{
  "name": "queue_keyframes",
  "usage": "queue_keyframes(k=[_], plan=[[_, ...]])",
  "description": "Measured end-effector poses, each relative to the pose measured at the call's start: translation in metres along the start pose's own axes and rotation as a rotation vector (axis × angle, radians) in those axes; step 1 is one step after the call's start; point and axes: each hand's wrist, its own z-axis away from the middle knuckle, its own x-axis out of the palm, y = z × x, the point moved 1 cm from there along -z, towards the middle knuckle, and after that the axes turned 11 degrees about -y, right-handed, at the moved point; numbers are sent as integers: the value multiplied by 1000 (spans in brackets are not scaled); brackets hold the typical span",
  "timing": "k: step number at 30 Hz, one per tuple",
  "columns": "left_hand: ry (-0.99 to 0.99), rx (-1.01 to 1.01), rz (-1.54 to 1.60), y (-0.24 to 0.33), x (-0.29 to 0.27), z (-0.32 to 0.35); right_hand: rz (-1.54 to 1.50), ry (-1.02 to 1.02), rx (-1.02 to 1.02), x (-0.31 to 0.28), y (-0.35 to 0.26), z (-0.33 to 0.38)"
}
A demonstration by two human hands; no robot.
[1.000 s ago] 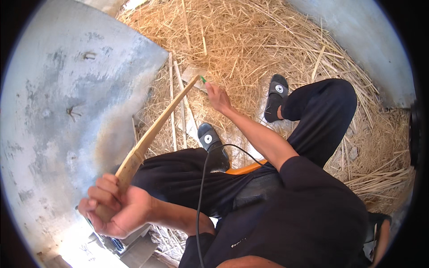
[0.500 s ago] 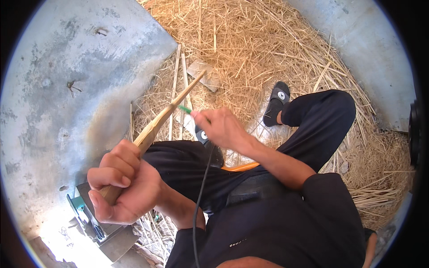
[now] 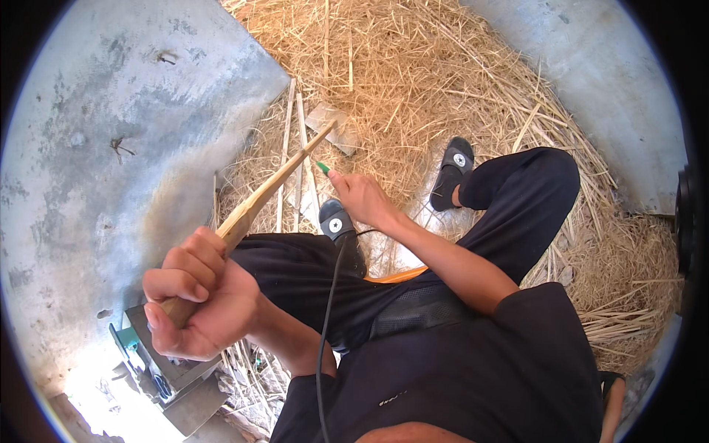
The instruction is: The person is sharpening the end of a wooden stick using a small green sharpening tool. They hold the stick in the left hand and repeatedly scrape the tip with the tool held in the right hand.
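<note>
My left hand (image 3: 207,299) is wrapped round the thick lower end of a pale, whittled wooden stick (image 3: 272,188). The stick slants up to the right and tapers to a narrow tip. My right hand (image 3: 367,201) is closed on a slim tool with a green end (image 3: 323,168), which sticks out past the thumb. Most of that tool is hidden in the fist, so its kind cannot be made out. The green end points at the stick's upper part, a small gap apart from it.
Loose straw (image 3: 391,66) covers the ground around my sandalled feet. Thin wooden strips (image 3: 286,155) and a flat grey piece (image 3: 325,118) lie beyond the stick. A dark cable (image 3: 330,310) hangs across my lap. Grey walls (image 3: 148,88) rise at both sides; a teal-and-black object (image 3: 136,351) stands lower left.
My right hand has moved right and slightly away from the stick, so the green end now stands clear of it. The stick and my left hand have shifted slightly left.
</note>
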Motion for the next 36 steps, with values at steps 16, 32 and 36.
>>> queue_keyframes(k=[16,32,36], plan=[[-20,14,8,-1,5,2,29,-15,-316,0,3,-9],[80,96,45,3,-3,2,130,88,-93,5,9,-16],[101,98,21,3,-3,1,28,82,-285,4,11,-19]])
